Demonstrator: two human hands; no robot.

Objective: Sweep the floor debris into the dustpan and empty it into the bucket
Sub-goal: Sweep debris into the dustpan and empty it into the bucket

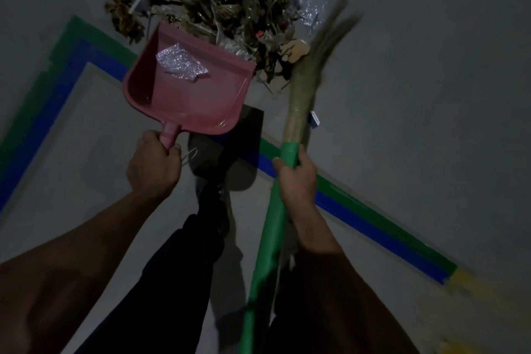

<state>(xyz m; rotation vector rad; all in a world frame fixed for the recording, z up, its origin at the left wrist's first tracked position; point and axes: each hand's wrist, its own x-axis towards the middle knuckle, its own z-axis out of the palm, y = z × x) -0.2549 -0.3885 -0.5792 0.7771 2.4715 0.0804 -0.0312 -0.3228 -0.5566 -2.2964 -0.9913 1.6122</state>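
A pink dustpan (198, 95) sits with its front lip against a heap of debris (230, 0) of dry leaves, cardboard and plastic film at the top of the view. A crumpled piece of clear plastic (179, 64) lies inside the pan. My left hand (153, 165) grips the pan's short handle. My right hand (296, 174) grips the green handle of a grass broom (304, 89), whose blurred bristles reach up along the right side of the heap. No bucket is in view.
Green and blue tape lines (359, 210) run across the grey floor, with a yellow stretch at the lower right. My dark-trousered leg and shoe (209, 198) stand between my hands. A small blue-and-white scrap (314, 119) lies right of the broom.
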